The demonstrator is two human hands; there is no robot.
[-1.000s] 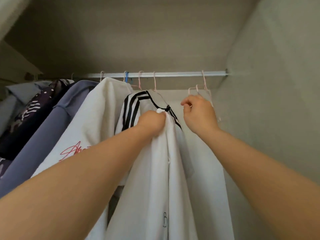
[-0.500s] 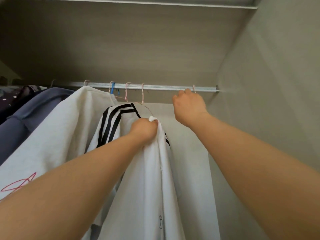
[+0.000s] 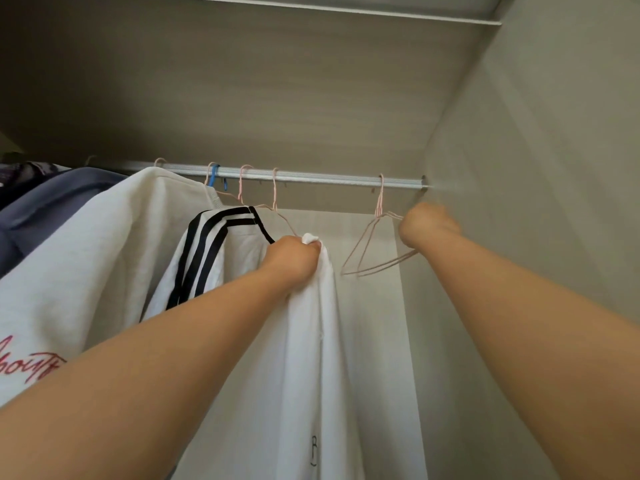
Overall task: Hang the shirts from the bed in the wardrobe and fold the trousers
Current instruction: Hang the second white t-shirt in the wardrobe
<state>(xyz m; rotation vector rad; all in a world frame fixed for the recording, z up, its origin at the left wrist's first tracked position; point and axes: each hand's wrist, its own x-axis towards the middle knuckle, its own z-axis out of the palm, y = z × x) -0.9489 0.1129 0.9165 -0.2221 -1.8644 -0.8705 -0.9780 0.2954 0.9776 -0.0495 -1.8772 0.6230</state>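
- The view looks up into a wardrobe with plain grey-beige panels: the side wall (image 3: 540, 202) rises on the right, the underside of a top shelf (image 3: 242, 81) spans overhead, and a paler back panel (image 3: 367, 306) shows behind the clothes.
- A ribbed metal rail (image 3: 311, 177) runs across the wardrobe and meets the side wall at its right end.
- The left hand (image 3: 294, 256) is clenched round a bunched top edge of a white shirt (image 3: 311, 358). The shirt is held up below the rail and hangs straight down past the forearm, with a small dark mark low on the cloth.
- The right hand (image 3: 427, 225) is closed on thin pink wire hangers (image 3: 372, 252) near the rail's right end. A hook is over the rail and the frames swing out to the left. The hand is blurred, and there look to be two hangers, though that is not certain.
- Just left of the fist, a white garment with black stripes (image 3: 214, 258) hangs from a pink hanger.
- Further left hang a cream sweatshirt with red lettering (image 3: 86, 258), a blue-grey garment (image 3: 52, 202) and a dark patterned one (image 3: 20, 173) at the edge.
- A blue hook (image 3: 215, 173) sits among the pink ones on the rail.
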